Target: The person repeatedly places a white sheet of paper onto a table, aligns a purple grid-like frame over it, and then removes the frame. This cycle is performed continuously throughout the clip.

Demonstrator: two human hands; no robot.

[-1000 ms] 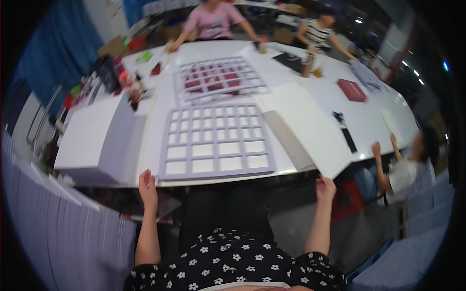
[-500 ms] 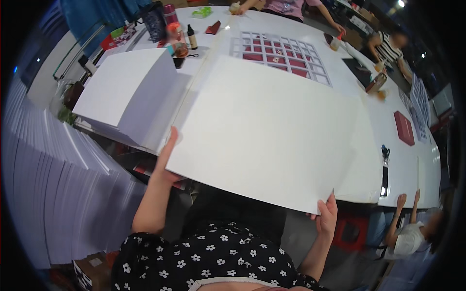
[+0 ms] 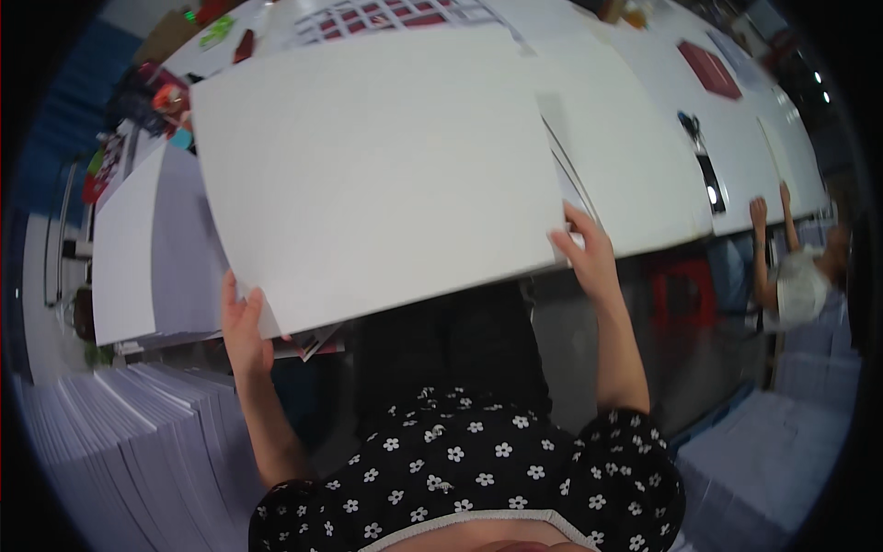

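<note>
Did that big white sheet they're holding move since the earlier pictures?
Yes, left. The sheet now overlaps the edge of the white stack in view; just before, table showed between them.

"What's left of the sheet (image 3: 377,184)?"
"A stack of boards (image 3: 124,262) on the worktop (image 3: 739,152)."
"And behind it?"
"A grid frame (image 3: 372,17), on the same worktop."
"To the right?"
"A box (image 3: 709,69), well apart from the sheet."

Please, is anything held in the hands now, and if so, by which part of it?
A white sheet: the left hand holds it at the near left corner, the right hand at the near right corner.
</note>
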